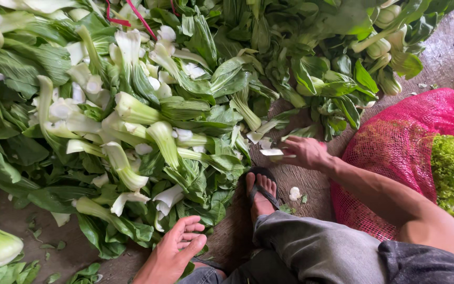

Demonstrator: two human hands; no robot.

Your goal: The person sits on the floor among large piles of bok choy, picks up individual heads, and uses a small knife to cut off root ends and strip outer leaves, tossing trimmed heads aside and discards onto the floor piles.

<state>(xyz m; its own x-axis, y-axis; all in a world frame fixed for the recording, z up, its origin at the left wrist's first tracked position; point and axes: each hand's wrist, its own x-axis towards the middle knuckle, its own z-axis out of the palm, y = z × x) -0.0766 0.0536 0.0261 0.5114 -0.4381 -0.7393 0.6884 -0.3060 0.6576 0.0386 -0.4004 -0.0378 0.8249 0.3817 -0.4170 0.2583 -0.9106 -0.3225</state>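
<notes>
A: How far has the person got with the greens?

B: Hardly dented: the bok choy heap (132, 121) covers the floor (311, 186). The right hand (305, 152) pinches a cut stem piece (272, 152) beside it; the left hand (177, 247) rests open, empty.

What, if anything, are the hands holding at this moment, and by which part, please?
The right hand pinches a pale cut stem piece by its edge; the left hand holds nothing, resting open beside the greens.
</notes>
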